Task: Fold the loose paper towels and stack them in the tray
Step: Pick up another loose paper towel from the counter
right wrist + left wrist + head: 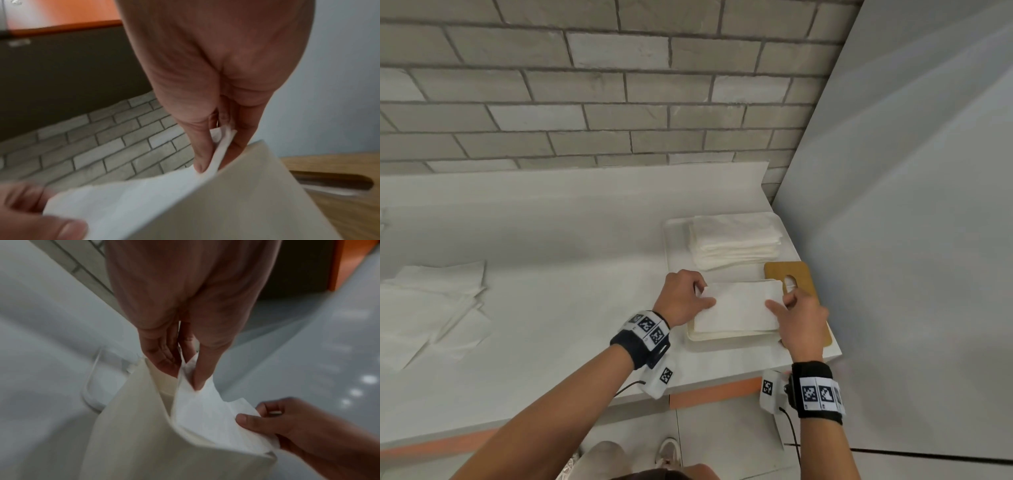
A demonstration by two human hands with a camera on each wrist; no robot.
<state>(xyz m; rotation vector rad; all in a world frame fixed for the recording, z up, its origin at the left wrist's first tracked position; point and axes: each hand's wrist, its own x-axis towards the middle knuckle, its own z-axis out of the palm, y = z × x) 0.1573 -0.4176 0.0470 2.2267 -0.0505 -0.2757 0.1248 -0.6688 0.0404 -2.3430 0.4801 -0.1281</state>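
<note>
A folded white paper towel [739, 305] is held flat between both hands, just above a cream rectangular slab [722, 337] at the counter's front right. My left hand [705, 294] pinches its left end, thumb on top. At the other end my right hand [780, 296] pinches it the same way. The left wrist view shows the left hand [183, 378] gripping a towel [205, 410] corner, and the right wrist view shows the right hand [216, 160] pinching the towel [133, 203] edge. Behind, a white tray [671, 246] carries a stack of folded towels [736, 240].
Loose unfolded paper towels [431, 308] lie in a heap at the counter's left. A wooden board [801, 274] with a handle hole lies under the cream slab's right side. A brick wall stands behind, a white panel closes the right, and the counter edge is near.
</note>
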